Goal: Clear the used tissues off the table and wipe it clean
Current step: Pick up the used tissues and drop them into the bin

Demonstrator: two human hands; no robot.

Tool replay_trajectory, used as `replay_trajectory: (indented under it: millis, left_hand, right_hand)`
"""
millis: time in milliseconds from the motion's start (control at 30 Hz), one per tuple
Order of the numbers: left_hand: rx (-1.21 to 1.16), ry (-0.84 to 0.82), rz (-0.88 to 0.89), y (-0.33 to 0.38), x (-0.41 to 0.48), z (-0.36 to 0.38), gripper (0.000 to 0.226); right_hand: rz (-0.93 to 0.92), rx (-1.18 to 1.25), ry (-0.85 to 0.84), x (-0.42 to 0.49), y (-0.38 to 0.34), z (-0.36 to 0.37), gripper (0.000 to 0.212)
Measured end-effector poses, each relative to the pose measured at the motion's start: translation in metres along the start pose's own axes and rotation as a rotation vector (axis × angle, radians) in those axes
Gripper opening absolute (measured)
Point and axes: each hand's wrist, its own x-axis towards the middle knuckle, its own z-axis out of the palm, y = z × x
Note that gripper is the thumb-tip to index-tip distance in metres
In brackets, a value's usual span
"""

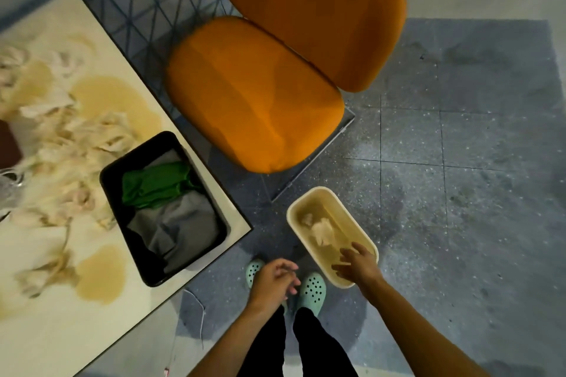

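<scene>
Your right hand (356,266) over near end of bin (290,217), grip open, fingers spread, empty. Judged drop point: wads (321,231) already inside. Left hand (274,281) left of bin, loosely curled, holds nothing. Bulk of used tissues (76,138) left of bin on worktop (46,330), amid tan puddles (101,274). Black tray (107,174) with green cloth (156,184) at worktop corner nearest bin, likely for wiping. Bin on speckled floor (459,193), orange chair (254,95) beyond.
</scene>
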Motion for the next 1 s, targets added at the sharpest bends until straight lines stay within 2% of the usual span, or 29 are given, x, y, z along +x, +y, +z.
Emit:
replay_trajectory:
  millis: [133, 333, 533, 700, 800, 1000]
  left_hand:
    - [-0.014, 0.043, 0.061, 0.007, -0.026, -0.002, 0.018]
    - [-0.088, 0.114, 0.220, 0.022, -0.076, -0.013, 0.021]
    - [-0.144, 0.247, 0.330, -0.004, -0.116, -0.049, 0.030]
    - [-0.292, 0.420, 0.348, -0.029, -0.149, -0.100, 0.023]
    - [-0.348, 0.500, 0.332, -0.043, -0.164, -0.125, 0.027]
    - [-0.491, 0.659, 0.299, -0.087, -0.197, -0.170, 0.030]
  right_hand:
    - [-0.073, -0.156, -0.080, -0.040, -0.005, 0.009, 0.027]
    - [-0.365, -0.378, -0.203, -0.131, -0.013, 0.030, 0.020]
    - [-0.620, -0.557, -0.321, -0.185, -0.006, 0.058, 0.017]
    - [-0.672, -0.663, -0.490, -0.220, -0.003, 0.099, 0.018]
    - [-0.705, -0.746, -0.559, -0.231, 0.001, 0.127, 0.024]
    - [-0.764, -0.844, -0.714, -0.263, 0.019, 0.194, 0.017]
